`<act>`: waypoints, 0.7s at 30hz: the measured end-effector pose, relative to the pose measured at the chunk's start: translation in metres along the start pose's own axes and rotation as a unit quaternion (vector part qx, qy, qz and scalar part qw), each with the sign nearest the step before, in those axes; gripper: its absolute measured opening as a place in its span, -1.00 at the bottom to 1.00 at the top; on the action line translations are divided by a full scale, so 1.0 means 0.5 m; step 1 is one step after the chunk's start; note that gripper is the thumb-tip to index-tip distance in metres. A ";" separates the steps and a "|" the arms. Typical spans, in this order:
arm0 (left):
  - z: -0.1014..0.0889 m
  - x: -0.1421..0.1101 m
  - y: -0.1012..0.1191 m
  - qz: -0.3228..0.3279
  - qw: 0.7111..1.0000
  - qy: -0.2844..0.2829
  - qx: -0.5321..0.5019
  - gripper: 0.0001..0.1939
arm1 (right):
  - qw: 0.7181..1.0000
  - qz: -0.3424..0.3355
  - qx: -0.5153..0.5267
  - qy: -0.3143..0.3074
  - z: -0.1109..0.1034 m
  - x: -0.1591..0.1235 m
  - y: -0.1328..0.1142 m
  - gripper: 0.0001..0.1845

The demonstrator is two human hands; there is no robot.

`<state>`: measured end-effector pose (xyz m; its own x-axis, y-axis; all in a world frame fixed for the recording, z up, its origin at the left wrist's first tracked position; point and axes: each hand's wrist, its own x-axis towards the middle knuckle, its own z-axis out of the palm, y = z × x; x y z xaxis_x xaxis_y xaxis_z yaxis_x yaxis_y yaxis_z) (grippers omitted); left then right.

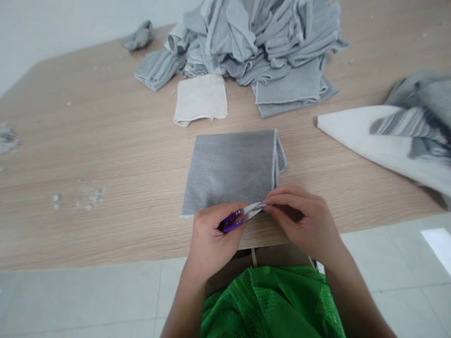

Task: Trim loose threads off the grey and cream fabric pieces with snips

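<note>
My left hand (216,232) is closed around a pair of purple thread snips (233,220), whose two metal blades point right toward my other hand. A folded grey cloth (232,164) with pale overlocked edges lies on the table just beyond both hands. My right hand (303,211) pinches the near right corner of this cloth between thumb and fingers. The tips of the blades meet that corner at the fingertips; whether a thread lies between them is too small to tell.
A heap of grey cloths (253,42) fills the back of the wooden table (116,141). In front of it lies a folded cream cloth (201,98). At right, a white bag (362,126) has more fabric on it. Lint bits (88,199) are scattered at left.
</note>
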<state>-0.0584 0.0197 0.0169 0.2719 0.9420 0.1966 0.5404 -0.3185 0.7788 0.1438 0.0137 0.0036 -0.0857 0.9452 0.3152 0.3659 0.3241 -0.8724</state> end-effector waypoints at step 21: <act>-0.055 0.015 0.025 -0.009 0.995 -0.088 -0.038 -0.55 | 0.997 0.042 0.065 -0.019 -0.008 0.009 -0.008 -0.88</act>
<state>-0.0712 0.0256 0.0446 0.4021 0.9121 0.0804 0.4861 -0.2871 0.8254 0.1455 0.0163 0.0099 -0.0956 0.9694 0.2259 0.2512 0.2431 -0.9369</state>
